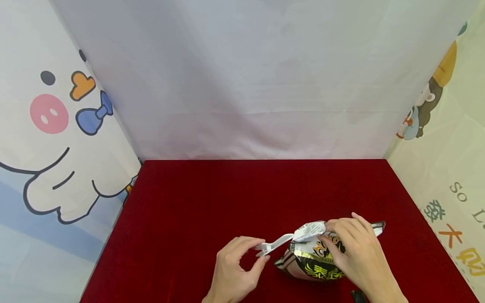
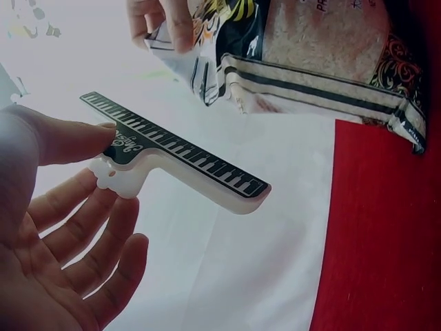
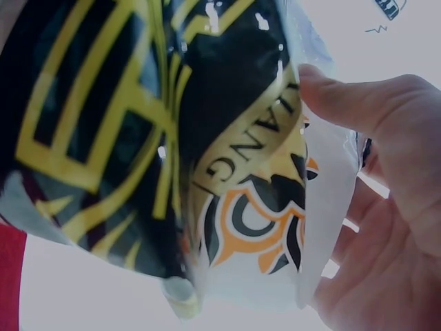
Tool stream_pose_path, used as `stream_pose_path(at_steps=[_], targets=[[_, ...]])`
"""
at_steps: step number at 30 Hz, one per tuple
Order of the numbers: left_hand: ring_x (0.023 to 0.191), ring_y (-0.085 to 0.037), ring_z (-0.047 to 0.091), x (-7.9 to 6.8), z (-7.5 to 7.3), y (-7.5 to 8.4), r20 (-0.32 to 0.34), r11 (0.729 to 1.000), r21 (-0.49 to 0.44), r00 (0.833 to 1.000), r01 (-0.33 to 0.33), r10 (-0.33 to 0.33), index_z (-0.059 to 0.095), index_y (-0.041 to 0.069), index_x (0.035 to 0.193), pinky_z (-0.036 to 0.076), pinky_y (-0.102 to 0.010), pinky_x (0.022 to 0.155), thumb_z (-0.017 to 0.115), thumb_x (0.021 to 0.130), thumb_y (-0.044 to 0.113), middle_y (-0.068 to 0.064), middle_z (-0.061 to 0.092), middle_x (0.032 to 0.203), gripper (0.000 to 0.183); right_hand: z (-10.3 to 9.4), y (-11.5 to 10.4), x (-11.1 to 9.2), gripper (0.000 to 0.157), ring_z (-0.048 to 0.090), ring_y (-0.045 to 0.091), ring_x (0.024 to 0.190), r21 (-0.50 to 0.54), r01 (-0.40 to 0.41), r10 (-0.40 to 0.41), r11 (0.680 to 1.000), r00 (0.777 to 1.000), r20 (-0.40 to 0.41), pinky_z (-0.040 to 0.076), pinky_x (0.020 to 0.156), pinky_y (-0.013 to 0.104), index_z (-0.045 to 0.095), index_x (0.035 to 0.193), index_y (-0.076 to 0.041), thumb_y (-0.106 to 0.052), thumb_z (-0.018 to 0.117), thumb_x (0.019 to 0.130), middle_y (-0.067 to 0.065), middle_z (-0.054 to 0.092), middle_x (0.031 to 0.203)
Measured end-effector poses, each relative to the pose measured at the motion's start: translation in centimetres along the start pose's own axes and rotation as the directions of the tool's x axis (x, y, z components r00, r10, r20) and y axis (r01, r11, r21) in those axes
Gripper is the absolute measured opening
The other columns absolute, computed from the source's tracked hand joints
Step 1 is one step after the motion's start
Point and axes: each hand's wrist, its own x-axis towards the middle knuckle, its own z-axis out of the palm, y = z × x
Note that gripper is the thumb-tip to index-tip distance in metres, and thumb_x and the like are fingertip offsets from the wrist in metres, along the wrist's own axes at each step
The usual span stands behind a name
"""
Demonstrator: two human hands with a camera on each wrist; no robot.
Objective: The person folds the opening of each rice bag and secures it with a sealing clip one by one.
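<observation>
My left hand (image 1: 236, 267) pinches a white clip with a piano-key print (image 2: 182, 148) between thumb and fingers. In the left wrist view its long keyboard bar points toward the bag, apart from it. The bag of rice (image 1: 320, 269) is black, white and gold, with pale grains showing through a clear panel in the left wrist view. Its top part is folded over. My right hand (image 1: 358, 250) grips that folded top, thumb on the printed front (image 3: 255, 227) and fingers behind. In the head view the clip's end overlaps the bag's left upper corner.
The bag lies on a dark red tabletop (image 1: 227, 202), near its front right. A pale cloth backdrop (image 1: 265, 84) rises behind, with cartoon-printed cloths (image 1: 49, 176) at left and right. A small dark object (image 1: 358, 296) shows beside my right wrist.
</observation>
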Motion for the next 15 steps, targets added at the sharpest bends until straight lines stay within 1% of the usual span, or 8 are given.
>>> stream_pose_path(at_steps=[4, 7, 15], targets=[[0.093, -0.007, 0.073, 0.05, 0.20, 0.10, 0.006, 1.000, 0.010, 1.000, -0.003, 0.003, 0.077, 0.018, 0.115, 0.060, -0.022, 0.082, 0.091, 0.081, 0.008, 0.007, 0.078, 0.106, 0.038, -0.10, 0.06, 0.06, 0.060, 0.070, 0.032, 0.097, 0.001, 0.003, -0.003, 1.000, 1.000, 0.003, 0.023, 0.128, 0.027, 0.072, 0.096, -0.006, -0.055, 0.041, 0.111, 0.007, 0.076, 0.097], [0.093, -0.007, 0.073, 0.06, 0.30, 0.19, 0.006, 1.000, 0.020, 1.000, 0.000, 0.000, 0.078, 0.018, 0.115, 0.059, -0.021, 0.082, 0.090, 0.081, 0.008, 0.007, 0.078, 0.106, 0.037, -0.20, 0.06, 0.09, 0.059, 0.070, 0.032, 0.097, 0.002, 0.002, -0.002, 1.000, 1.000, 0.007, 0.020, 0.128, 0.025, 0.072, 0.097, -0.006, -0.053, 0.040, 0.112, 0.007, 0.076, 0.097], [0.091, -0.006, 0.072, 0.11, 0.61, 0.36, -0.001, 0.999, 0.036, 1.000, -0.001, 0.001, 0.078, 0.018, 0.113, 0.060, -0.024, 0.078, 0.090, 0.081, 0.010, 0.008, 0.077, 0.105, 0.035, -0.39, -0.01, -0.05, 0.059, 0.070, 0.031, 0.097, -0.005, 0.004, -0.004, 1.000, 1.000, 0.010, 0.021, 0.128, 0.025, 0.073, 0.098, -0.006, -0.053, 0.040, 0.113, 0.007, 0.076, 0.097]])
